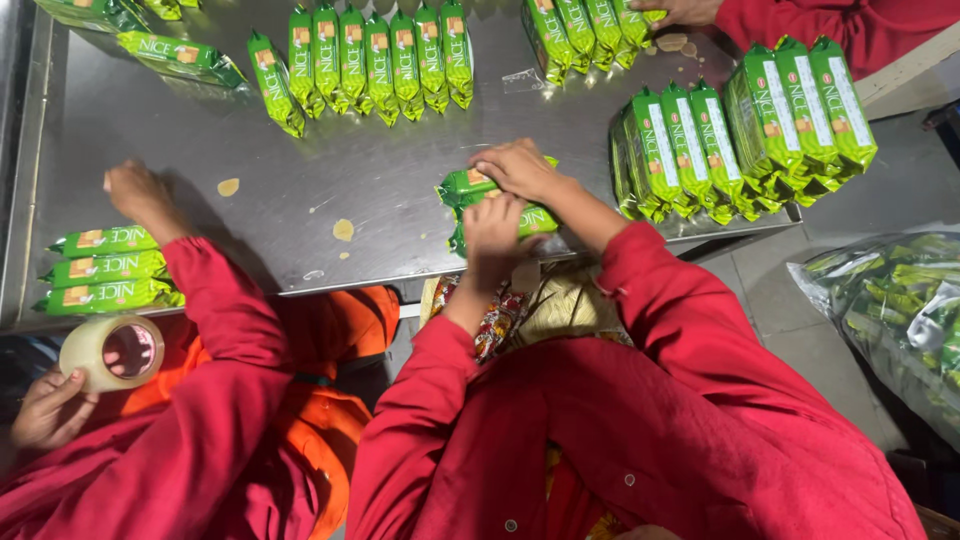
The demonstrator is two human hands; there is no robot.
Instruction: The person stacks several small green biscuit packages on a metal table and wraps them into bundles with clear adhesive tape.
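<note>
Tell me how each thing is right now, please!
held packets, sealed, stacked at the table edge.
left hand, closed around held packets.
right hand, curled over held packets.
row of packets, sealed, lined up side by side.
tape roll, held by a co-worker's hand.
metal table, dotted with crumbs.

Green oblong biscuit packets (495, 200) under both hands; upright rows (370, 60) behind, stacks (790, 110) right, three (105, 268) left
</note>
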